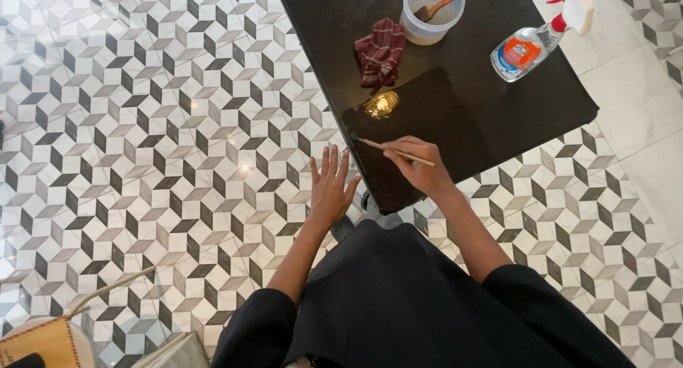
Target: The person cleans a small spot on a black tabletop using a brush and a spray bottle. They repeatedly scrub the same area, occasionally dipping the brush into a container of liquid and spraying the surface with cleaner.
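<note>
Two bare hands work at the near edge of one dark worktop [498, 119]. The right hand [420, 170] has its fingers pinched narrow round one thin brush [393, 152], whose tip rests on the worktop's near left corner. The left hand [331, 190] hovers just left of the worktop over the patterned tile floor [142, 126], fingers spread wide and holding nothing. One patch of gold leaf [382, 104] lies on the worktop just beyond the brush tip. Farther away sit one crumpled dark red cloth [380, 51], one clear plastic tub [430, 16] with one orange-handled brush [445, 2] inside, and, to the far right, one spray bottle [541, 41] lying on its side.
</note>
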